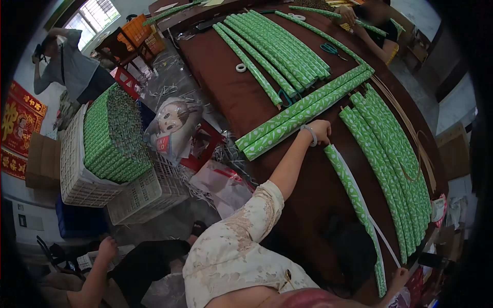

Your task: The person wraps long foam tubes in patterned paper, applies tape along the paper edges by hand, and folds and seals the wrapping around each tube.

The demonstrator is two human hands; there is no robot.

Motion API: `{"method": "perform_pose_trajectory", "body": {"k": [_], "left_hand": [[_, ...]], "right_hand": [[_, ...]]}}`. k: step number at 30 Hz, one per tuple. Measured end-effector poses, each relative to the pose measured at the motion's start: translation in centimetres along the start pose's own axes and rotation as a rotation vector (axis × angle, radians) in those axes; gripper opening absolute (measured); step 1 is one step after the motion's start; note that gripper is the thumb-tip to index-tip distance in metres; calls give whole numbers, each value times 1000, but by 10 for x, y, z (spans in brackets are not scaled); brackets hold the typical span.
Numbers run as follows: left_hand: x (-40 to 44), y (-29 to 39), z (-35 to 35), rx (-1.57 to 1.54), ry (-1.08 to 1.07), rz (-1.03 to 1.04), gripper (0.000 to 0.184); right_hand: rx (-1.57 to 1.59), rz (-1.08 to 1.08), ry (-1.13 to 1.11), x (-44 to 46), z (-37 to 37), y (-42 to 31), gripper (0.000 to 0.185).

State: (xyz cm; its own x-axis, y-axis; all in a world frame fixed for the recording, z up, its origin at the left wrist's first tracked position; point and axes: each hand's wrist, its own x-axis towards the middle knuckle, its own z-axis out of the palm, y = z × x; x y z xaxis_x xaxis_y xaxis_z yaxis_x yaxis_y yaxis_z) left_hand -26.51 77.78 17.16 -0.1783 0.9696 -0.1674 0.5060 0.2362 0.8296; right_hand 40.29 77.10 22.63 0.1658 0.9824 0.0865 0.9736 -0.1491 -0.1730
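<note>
My left hand [321,132], with a bracelet at the wrist, is closed at the upper end of a narrow green patterned paper roll [354,195] lying lengthwise on the brown table. A thin white strip [379,231] runs beside this roll, apart from it lower down. At the bottom right, my right hand [399,280] pinches the strip's lower end. Just beyond my left hand, two thicker green rolls [303,115] lie crosswise. More green rolls [393,174] are lined up to the right.
Farther up the table lie a row of green rolls [272,49], scissors [331,50] and a tape roll [240,68]. Another person [377,25] sits at the far side. Stacked crates [77,174] with bundled green rolls [115,136] stand left, near a standing person [77,64].
</note>
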Motion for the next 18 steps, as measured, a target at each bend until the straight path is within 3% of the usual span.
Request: {"method": "perform_pose_trajectory", "body": {"k": [2,5,7,8,10,11,13,14,16,18], "left_hand": [[2,0,0,44,-25,3,33],[-9,8,4,16,14,-16,25],[-5,-9,18,291,354,182,22],[-18,-3,8,135,459,313,22],[-53,22,-32,105,736,310,20],[-45,4,-55,-67,895,299,21],[-37,-32,-109,29,1267,77,28],[-37,-46,-130,133,1291,-179,37],[-27,-77,-151,158,1064,-593,49],[-18,-94,-166,-71,685,-639,59]], "right_hand": [[-89,19,120,-4,2,20,22],[17,115,-17,-49,-36,-31,21],[-52,3,83,-51,-19,-4,23],[-170,156,-71,-62,-38,-39,19],[-17,120,13,-63,-15,-1,20],[136,73,87,-63,-6,15,22],[201,35,44,-66,-8,30,28],[177,-7,89,-68,-10,27,29],[110,-93,167,-74,-8,28,30],[147,-54,154,-86,-14,4,30]]}}
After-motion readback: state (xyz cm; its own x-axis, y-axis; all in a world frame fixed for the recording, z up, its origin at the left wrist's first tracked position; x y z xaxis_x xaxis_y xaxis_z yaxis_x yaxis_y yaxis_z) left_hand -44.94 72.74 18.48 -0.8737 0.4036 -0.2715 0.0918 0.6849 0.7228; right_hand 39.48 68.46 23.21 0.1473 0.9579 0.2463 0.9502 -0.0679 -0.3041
